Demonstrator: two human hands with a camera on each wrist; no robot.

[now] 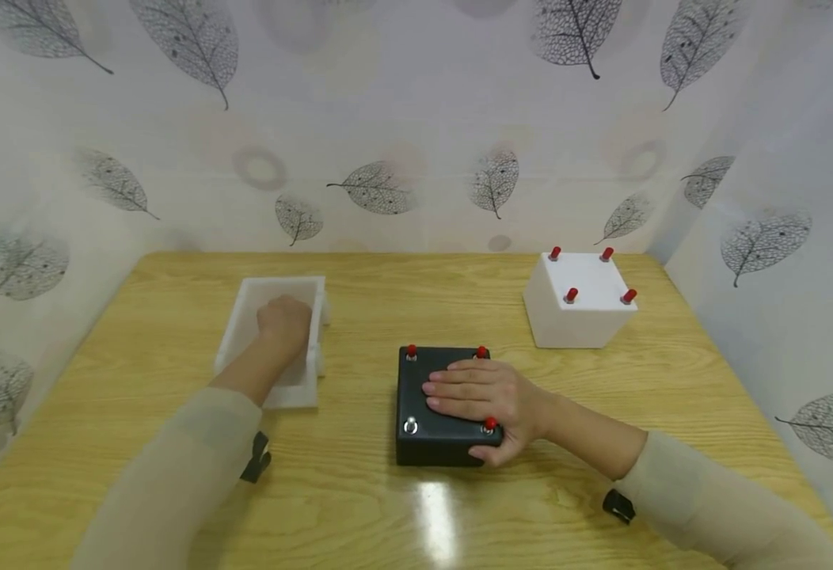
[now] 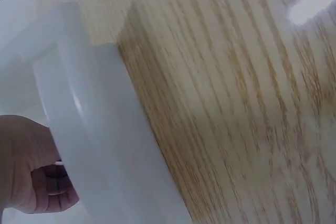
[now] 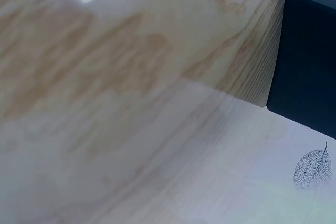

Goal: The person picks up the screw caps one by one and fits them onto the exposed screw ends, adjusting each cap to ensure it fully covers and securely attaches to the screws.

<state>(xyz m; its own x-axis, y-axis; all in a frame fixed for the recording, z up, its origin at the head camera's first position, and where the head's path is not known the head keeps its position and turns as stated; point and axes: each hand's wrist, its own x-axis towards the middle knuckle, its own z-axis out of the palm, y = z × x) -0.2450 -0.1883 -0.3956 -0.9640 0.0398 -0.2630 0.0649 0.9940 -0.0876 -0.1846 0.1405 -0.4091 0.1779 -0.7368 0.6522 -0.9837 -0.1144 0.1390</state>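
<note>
Resting under the right hand (image 1: 484, 396), the black square box with red studs at its corners (image 1: 434, 412) sits near the middle of the light wooden table (image 1: 416, 507), a little toward the person. The fingers lie almost straight and flat on its top, and the thumb bends down over the near right corner, beside one red stud; the hand presses more than it grips. The box looks rigid, with a smooth matte surface and sharp edges, so I judge it will not bend, but it can slide on the glossy table. Its weight is hard to tell; it seems solid. A good place to hold would be the two opposite side walls, away from the small studs, which look thin and could be damaged. In the right wrist view only a dark side of this box (image 3: 307, 56) appears at the table edge.

To the left, the left hand (image 1: 284, 324) is inside the white open rectangular plastic tray (image 1: 245, 317). Its fingers (image 2: 50, 184) are curled by the thick white wall (image 2: 100, 145), but I cannot tell whether they hold anything. The tray looks light and stiff.

Well apart, at the far right, stands a white cube box with four red studs on top (image 1: 576, 305).
</note>
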